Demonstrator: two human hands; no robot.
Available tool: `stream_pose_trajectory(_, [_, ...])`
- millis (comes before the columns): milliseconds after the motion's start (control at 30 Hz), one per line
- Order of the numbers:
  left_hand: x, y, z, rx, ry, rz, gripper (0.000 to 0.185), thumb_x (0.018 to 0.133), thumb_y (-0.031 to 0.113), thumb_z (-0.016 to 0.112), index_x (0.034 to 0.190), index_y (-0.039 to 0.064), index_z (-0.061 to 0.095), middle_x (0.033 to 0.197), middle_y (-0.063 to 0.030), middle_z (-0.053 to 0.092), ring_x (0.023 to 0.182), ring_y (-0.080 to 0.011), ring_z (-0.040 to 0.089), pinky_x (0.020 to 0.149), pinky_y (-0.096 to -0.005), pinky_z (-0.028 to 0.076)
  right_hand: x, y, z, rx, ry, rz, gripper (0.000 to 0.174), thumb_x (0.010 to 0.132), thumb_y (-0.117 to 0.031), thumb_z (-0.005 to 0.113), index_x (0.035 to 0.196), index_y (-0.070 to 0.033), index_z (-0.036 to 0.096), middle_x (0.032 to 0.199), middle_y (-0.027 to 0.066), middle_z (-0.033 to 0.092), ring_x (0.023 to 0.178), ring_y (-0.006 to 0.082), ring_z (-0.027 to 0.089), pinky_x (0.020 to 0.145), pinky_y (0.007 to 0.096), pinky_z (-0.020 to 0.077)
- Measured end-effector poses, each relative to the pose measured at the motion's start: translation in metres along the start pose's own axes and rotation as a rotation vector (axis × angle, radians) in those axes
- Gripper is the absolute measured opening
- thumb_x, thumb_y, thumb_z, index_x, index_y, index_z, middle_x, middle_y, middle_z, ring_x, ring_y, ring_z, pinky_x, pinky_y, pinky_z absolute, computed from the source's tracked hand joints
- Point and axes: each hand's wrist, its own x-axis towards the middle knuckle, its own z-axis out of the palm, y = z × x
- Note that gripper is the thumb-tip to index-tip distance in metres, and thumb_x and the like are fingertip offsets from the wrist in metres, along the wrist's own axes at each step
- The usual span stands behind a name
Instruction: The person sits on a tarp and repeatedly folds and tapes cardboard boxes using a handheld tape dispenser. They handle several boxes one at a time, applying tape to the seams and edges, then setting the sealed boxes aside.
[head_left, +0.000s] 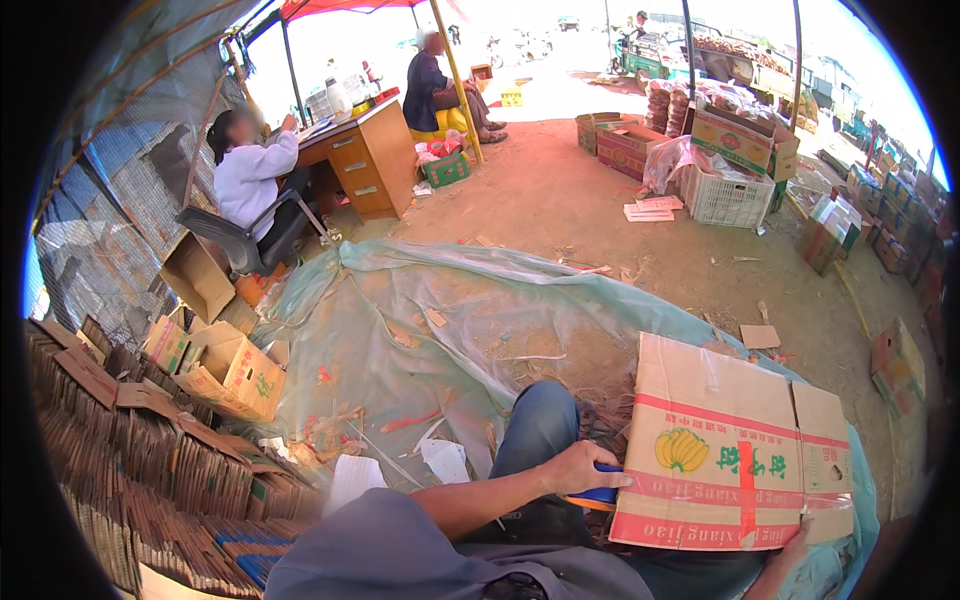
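Note:
A flattened cardboard banana box (705, 420) lies tilted over my right thigh, with red bands, printed bananas and a strip of red tape on its face. My left hand (589, 469) is closed around a blue tool or tape holder (600, 491) with an orange edge, its thumb against the box's left edge. What kind of tool it is cannot be told. My right hand (795, 544) grips the lower right edge of the cardboard, its fingers mostly hidden behind it.
Stacks of flattened cartons (172, 480) stand at the left beside an open box (240, 371). A green plastic sheet (420, 300) and scraps cover the ground ahead. One person (251, 176) sits at a wooden desk (367, 161), another (435, 90) beyond it. A white crate (727, 199) stands at the upper right.

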Motion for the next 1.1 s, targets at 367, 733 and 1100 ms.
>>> stream_pose_trajectory(367, [0.038,-0.012,0.025,-0.128,-0.106,0.122,0.048,0.093,0.046,0.070,0.108,0.000,0.074,0.090,-0.0076,0.075,0.082,-0.0090,0.064,0.077,-0.0327,0.051,0.006,0.002,-0.003,-0.341,0.015,0.062,0.058,0.099,-0.046,0.065,0.108,0.011,0.067,0.101,0.0167,0.072,0.074,0.0226,0.070,0.054,0.0360,0.0539])
stream_pose_trajectory(733, [0.081,-0.005,0.025,0.635,-0.002,0.712,0.046,0.088,0.049,0.070,0.111,0.009,0.072,0.100,-0.0128,0.072,0.103,-0.0310,0.066,0.091,-0.0417,0.051,0.024,0.002,-0.036,0.089,-0.203,0.100,0.075,0.101,-0.046,0.057,0.162,-0.016,0.024,0.154,0.0103,0.051,0.140,0.0303,0.048,0.118,0.0539,0.0223])
stream_pose_trajectory(1100, [0.098,-0.158,0.023,0.962,-0.183,0.621,0.041,0.091,0.041,0.067,0.119,0.011,0.072,0.102,-0.0130,0.074,0.100,-0.0283,0.069,0.089,-0.0426,0.051,-0.074,-0.137,0.153,-0.711,-0.095,-0.937,0.074,0.095,-0.056,0.064,0.148,-0.007,0.049,0.159,0.0215,0.033,0.148,0.0401,0.030,0.122,0.0481,0.0249])
